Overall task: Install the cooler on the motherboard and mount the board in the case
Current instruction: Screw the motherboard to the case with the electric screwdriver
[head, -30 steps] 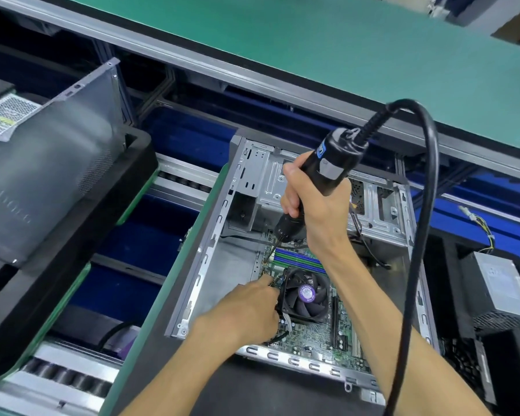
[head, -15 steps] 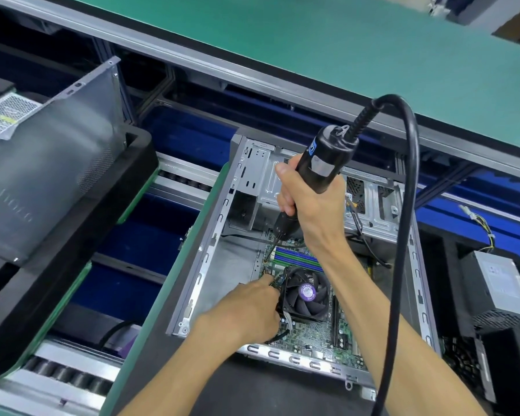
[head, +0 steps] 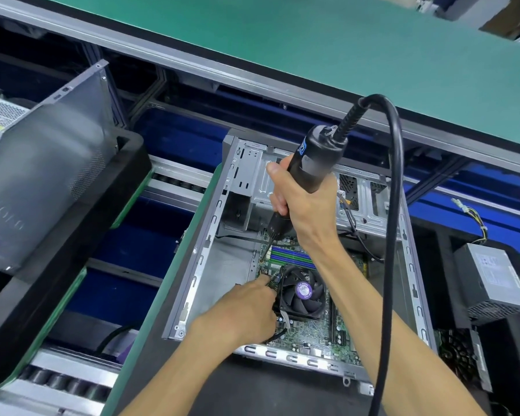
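Green workbench (head: 342, 55) beyond roller conveyor (head: 66, 382)

Bare metal, matt plastic and printed board

The case (head: 210, 265) is seen in dull grey sheet metal; at its 5 o'clock, the green motherboard (head: 306, 331) carries a matt black plastic cooler (head: 302, 292). The screwdriver (head: 312, 169) is cased in satin black plastic, its cable (head: 394, 205) in smooth rubber.
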{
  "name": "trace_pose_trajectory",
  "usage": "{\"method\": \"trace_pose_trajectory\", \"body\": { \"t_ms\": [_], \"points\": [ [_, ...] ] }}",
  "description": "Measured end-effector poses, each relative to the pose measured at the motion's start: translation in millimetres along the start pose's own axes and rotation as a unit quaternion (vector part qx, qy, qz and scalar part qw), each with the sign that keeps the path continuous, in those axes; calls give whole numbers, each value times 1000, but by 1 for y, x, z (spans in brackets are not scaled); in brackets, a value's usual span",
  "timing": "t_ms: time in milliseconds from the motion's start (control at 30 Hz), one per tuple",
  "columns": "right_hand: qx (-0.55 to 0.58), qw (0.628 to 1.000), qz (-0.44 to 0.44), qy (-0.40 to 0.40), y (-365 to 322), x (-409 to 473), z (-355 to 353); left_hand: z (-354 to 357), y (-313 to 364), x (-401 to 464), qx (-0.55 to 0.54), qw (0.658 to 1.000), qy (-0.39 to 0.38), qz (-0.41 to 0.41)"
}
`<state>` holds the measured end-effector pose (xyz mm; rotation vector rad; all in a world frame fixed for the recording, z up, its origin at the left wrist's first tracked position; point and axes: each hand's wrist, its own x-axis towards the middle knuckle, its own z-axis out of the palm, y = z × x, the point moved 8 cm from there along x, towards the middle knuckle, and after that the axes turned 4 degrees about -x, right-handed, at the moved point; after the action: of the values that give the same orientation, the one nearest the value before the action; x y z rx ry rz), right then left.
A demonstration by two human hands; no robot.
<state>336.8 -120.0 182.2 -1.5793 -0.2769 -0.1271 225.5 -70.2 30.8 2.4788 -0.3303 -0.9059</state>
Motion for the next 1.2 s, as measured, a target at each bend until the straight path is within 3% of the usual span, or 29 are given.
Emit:
{"method": "trace_pose_trajectory", "body": {
  "t_ms": [400, 700, 933, 1200],
  "points": [
    [31, 999, -23, 11, -5, -4, -13, -4, 2, -2, -11, 1000, 9, 0],
    [154, 984, -35, 79, -26, -13, -70, -9, 0, 3, -14, 999, 38, -1],
    [261, 949, -33, 176, -37, -28, -140, -31, 0, 13, -14, 995, 101, -15],
    [371, 883, -4, 289, -13, -59, -203, -50, 8, 31, -4, 992, 119, -35]
  ]
}}
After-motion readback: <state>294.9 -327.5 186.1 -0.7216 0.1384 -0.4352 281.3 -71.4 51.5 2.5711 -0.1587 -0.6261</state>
